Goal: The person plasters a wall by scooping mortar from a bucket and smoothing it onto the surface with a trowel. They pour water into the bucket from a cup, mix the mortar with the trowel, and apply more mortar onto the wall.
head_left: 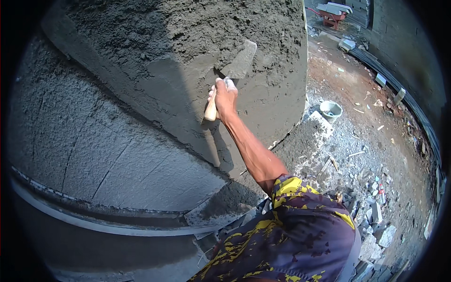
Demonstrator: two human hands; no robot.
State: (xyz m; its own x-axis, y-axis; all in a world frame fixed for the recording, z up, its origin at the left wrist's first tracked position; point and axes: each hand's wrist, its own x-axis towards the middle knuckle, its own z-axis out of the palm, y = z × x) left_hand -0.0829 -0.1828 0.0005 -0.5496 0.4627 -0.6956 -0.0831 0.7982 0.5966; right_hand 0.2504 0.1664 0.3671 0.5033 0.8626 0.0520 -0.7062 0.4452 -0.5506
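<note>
My right hand is closed around the pale wooden handle of a trowel, raised in front of a wall. The grey metal trowel blade points up and to the right, lying against or very close to the wet mortar on the wall; I cannot tell which. Above the blade the mortar is rough and lumpy. Around and below my hand the mortar is smoother, and a shadow of my hand and the tool falls on it. My left hand is out of view.
A rough grey slab with dark cracks slopes below the wall at left. To the right stands a pale bucket on gravelly ground. Broken rubble lies at lower right. Farther back are long metal sheets and a red wheelbarrow.
</note>
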